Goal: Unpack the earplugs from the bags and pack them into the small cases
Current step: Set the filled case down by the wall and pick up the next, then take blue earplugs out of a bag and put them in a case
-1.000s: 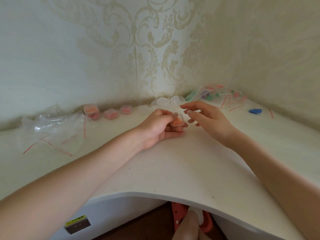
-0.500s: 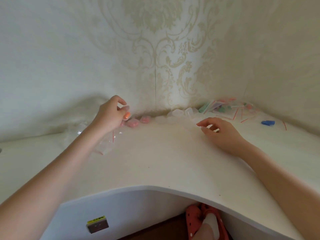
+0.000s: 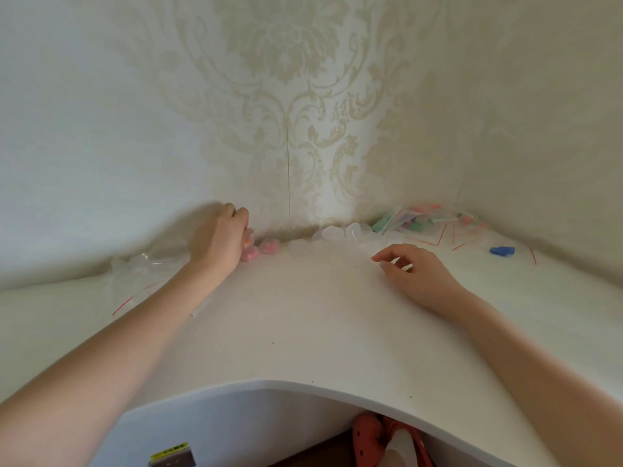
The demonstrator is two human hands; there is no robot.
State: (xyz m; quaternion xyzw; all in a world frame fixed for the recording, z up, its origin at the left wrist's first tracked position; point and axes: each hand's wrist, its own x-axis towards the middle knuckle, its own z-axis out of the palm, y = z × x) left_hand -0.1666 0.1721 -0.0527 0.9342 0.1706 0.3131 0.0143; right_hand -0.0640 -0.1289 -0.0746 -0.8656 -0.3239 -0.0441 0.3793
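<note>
A: I'm watching the filled case (image 3: 248,242), the one with orange earplugs in it. A second ago my left hand (image 3: 219,239) gripped it at the middle of the desk; now that hand is over by the back wall, fingers curled down on the case at the end of the row of packed cases (image 3: 268,246).

B: So that one is done?

A: I judge so. It joins the pink-filled ones, touching or just beside them; I can't tell whether the fingers have let go.

B: And the right hand (image 3: 413,273)?

A: It has dropped to the desk (image 3: 303,332), loosely curled, holding nothing, just short of the empty clear cases (image 3: 340,234) bunched in the corner. A fresh case looks like its next pick.

B: What's left to unpack?

A: The full bags (image 3: 418,224) to the right of those cases hold green and pink plugs. The spent bags (image 3: 141,278) lie flat on the left, under my forearm. One blue earplug pair (image 3: 502,250) sits loose, well apart on the right.
</note>
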